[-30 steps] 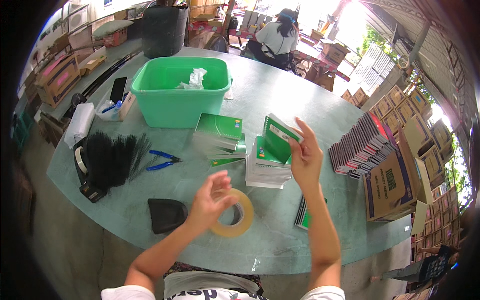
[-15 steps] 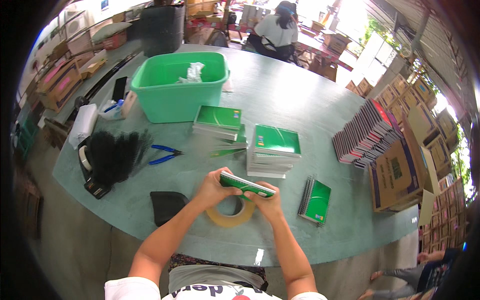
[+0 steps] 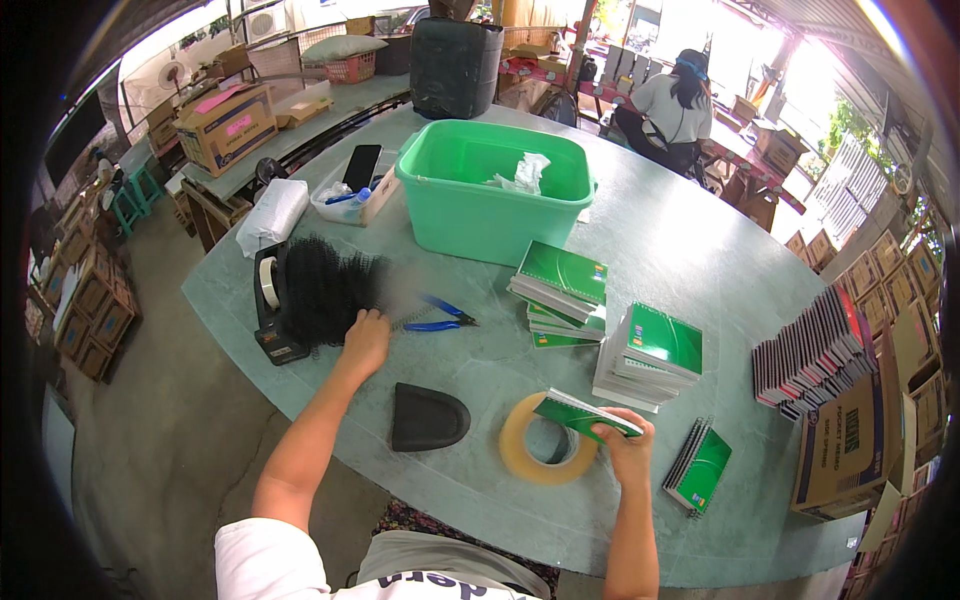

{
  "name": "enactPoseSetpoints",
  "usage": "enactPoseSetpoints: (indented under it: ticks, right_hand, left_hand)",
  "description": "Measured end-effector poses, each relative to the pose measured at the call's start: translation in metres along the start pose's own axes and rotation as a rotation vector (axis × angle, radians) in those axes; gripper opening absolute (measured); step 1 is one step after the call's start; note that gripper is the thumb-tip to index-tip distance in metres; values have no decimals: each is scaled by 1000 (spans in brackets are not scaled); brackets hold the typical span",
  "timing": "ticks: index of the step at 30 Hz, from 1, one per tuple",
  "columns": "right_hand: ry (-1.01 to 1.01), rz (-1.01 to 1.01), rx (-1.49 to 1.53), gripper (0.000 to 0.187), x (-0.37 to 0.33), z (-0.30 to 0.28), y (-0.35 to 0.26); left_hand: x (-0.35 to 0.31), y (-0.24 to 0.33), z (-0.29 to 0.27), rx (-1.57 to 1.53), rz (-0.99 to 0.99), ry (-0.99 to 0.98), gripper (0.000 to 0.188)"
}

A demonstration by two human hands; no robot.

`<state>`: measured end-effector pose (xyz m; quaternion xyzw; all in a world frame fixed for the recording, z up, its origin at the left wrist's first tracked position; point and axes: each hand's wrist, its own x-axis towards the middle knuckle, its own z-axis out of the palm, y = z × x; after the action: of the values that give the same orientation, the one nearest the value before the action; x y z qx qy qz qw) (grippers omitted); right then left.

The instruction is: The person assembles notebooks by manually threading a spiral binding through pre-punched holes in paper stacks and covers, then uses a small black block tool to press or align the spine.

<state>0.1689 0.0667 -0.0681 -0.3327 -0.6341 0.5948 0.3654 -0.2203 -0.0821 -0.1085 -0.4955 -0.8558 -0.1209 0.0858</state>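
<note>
My right hand [image 3: 628, 440] grips a small green notebook [image 3: 580, 412] by its right end, tilted above a wide roll of clear yellowish tape [image 3: 518, 462]. Its spine shows no coil that I can make out. My left hand [image 3: 367, 342] has its fingers drawn together at the lower right edge of a heap of black binding coils [image 3: 325, 290], pinching at the coil ends. Beside that hand lie blue-handled cutters [image 3: 440, 318]. To the right of the held notebook, a green notebook with a black spiral [image 3: 702, 468] lies on the table.
Stacks of green notebooks [image 3: 655, 350] stand mid-table, before a green tub [image 3: 480, 215]. A black rounded pad [image 3: 425, 417] lies near the front edge. Black tape dispenser [image 3: 275, 335] at left; stacked spiral notebooks [image 3: 812, 350] and a carton [image 3: 845, 450] at right. A person sits beyond.
My left hand has let go of the notebook and moved left to the black coils. The right hand alone keeps the notebook. The view has swung to the left.
</note>
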Motion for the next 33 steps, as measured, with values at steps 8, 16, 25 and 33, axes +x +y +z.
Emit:
enactPoseSetpoints:
  ticks: [8,16,25,33]
  right_hand:
    - [-63,48,10,26,1,-8,-3]
    - [-113,41,45,25,3,-6,-1]
    - [-137,-78,85,22,1,-3,4]
    - [-125,-74,89,22,3,-1,4]
  left_hand:
    - [-5,44,-61,-501,43,278,15]
    - [7,110,-117,-1578,-4,43,20]
    - [-6,167,-66,-788,160,177,24]
    - [21,172,11,-792,445,-85,24]
